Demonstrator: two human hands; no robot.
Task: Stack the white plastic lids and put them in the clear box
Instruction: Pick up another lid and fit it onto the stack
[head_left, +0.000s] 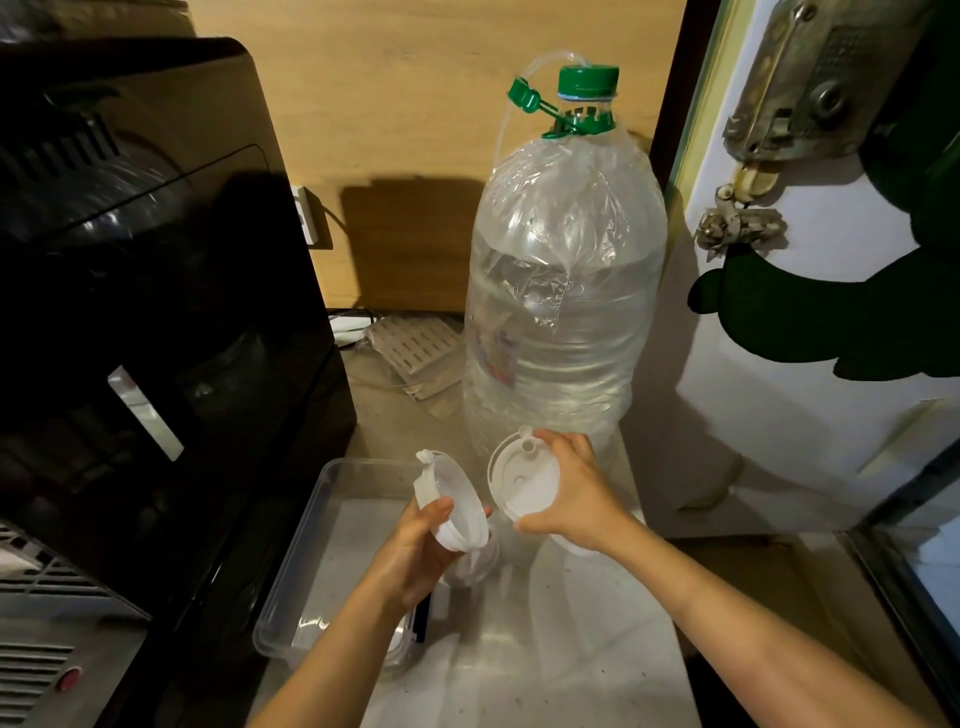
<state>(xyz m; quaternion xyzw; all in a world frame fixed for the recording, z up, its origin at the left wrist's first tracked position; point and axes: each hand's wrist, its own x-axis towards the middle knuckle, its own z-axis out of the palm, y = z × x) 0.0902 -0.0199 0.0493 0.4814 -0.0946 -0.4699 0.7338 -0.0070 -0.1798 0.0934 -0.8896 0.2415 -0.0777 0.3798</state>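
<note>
My left hand (415, 551) grips a small stack of white plastic lids (457, 506), tilted on edge above the right side of the clear box (311, 525). My right hand (571, 493) holds a single white lid (522, 480) with a sip hole, its top facing me, thumb at its lower rim and fingers on its right rim. The two lids are a short gap apart. The clear box lies low on the surface at the lower left; another white lid (475, 564) shows below my left hand, partly hidden.
A large clear water bottle (561, 291) with a green cap stands right behind my hands. A black appliance (156, 312) fills the left side. A white door (779, 338) with a metal lock is on the right. Slatted packets (410, 348) lie at the back.
</note>
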